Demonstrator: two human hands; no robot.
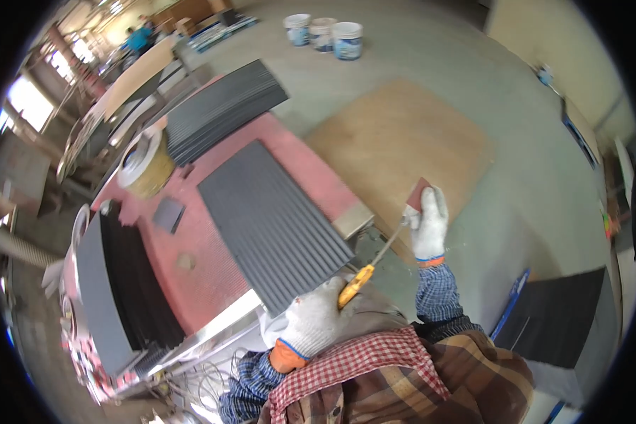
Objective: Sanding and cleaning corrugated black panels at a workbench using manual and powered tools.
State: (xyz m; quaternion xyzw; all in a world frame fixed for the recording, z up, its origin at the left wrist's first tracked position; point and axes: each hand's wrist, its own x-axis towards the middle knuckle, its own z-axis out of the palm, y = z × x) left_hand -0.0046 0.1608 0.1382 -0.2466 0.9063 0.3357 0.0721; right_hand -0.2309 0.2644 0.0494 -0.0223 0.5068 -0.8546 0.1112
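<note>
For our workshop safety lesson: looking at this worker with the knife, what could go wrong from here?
1. The left hand grips a yellow-handled knife whose blade points at the right hand; a slip might cut through the cloth glove.
2. The right hand pinches only a small reddish piece in mid-air, so it could twist or drop.
3. The ribbed grey panel overhangs the red table near the person and might get knocked off.

A gloved left hand (316, 319) grips a yellow-handled tool (369, 266), its blade reaching up toward the gloved right hand (429, 225), which pinches a small reddish piece (418, 193). A ribbed grey panel (272, 222) lies on the red counter (212, 258). Three buckets (325, 33) stand on the floor.
</note>
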